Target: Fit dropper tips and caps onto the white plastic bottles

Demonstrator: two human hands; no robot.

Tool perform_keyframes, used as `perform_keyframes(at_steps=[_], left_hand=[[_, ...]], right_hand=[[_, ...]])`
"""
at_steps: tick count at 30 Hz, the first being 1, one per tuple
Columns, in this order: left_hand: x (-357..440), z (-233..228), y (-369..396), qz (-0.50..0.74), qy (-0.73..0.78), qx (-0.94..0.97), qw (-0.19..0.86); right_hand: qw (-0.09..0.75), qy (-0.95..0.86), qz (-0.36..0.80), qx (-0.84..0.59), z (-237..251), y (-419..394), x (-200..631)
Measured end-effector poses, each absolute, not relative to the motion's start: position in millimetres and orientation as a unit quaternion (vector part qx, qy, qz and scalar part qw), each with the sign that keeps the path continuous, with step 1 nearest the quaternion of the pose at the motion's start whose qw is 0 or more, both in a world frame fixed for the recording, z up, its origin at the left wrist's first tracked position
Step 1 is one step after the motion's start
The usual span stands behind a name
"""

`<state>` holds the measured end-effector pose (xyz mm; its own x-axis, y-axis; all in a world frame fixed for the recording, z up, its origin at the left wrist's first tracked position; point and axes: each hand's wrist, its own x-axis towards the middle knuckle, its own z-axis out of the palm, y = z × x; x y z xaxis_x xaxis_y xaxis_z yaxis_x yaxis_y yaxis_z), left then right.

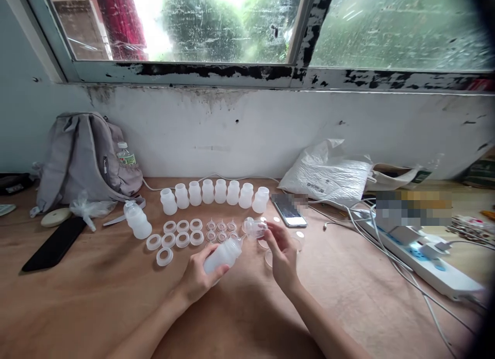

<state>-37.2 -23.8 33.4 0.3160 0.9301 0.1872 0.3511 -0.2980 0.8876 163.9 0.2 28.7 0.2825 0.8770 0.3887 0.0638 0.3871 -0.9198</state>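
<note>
My left hand [195, 276] is wrapped round a translucent white baby bottle [222, 256], tilted with its top up and to the right. Between the fingers of my right hand [284, 258] is a clear cap [254, 228], close to the bottle's top; whether they touch I cannot tell. Beyond my hands stands a row of several open bottle bodies [208, 192]. Nearer lie several white collar rings [182, 239] and clear teats [221, 226]. Clear caps [298, 239] lie partly hidden behind my right hand. A bottle with its top fitted [137, 222] is at the left.
A phone [289, 210] lies behind my right hand. To the right are a white power strip [429, 261] and loose cables [390, 256]. A silver plastic package [328, 173] leans on the wall. At the left are a grey backpack [83, 158] and a black flat object [56, 245].
</note>
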Motion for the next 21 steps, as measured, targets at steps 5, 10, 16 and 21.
perform_keyframes(at_steps=[5, 10, 16, 21], left_hand=[[-37, 30, -23, 0.371, 0.449, 0.722, 0.374], [-37, 30, -22, 0.368, 0.453, 0.725, 0.366], [-37, 29, -22, 0.351, 0.456, 0.729, 0.371], [-37, 27, -24, 0.348, 0.444, 0.724, 0.396]], right_hand=[[0.617, -0.519, 0.367, -0.463, 27, -8, 151], [0.599, -0.517, 0.389, -0.472, 24, -9, 145], [0.593, -0.515, 0.418, -0.457, 22, -11, 143], [0.584, -0.505, 0.457, -0.442, 12, -16, 140]])
